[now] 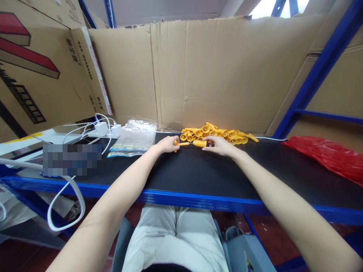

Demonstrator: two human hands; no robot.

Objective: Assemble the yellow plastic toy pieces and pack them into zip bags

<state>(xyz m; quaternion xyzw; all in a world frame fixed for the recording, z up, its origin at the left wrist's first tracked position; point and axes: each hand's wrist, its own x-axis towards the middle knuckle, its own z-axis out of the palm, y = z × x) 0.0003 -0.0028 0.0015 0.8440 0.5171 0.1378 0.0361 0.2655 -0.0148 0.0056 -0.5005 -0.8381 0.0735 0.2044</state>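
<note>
My left hand [169, 144] is closed on a yellow plastic piece with a ribbed, screw-like shaft [183, 144] that points right. A short crosspiece of it shows at the fingertips. My right hand [218, 146] pinches a yellow grooved cylinder [199, 143] by its right end. A small gap lies between shaft and cylinder, with something thin and dark in it that I cannot make out. Just behind both hands is a heap of yellow funnel-shaped plastic parts [225, 133], several with their round mouths facing me.
Left of my hands lies a clear zip bag [136, 136]. Beyond it are white chargers [101, 129] with cables, one looping over the table's blue front edge [198, 199]. A red plastic bag [326, 155] lies at the right. A cardboard wall [227, 75] closes off the back.
</note>
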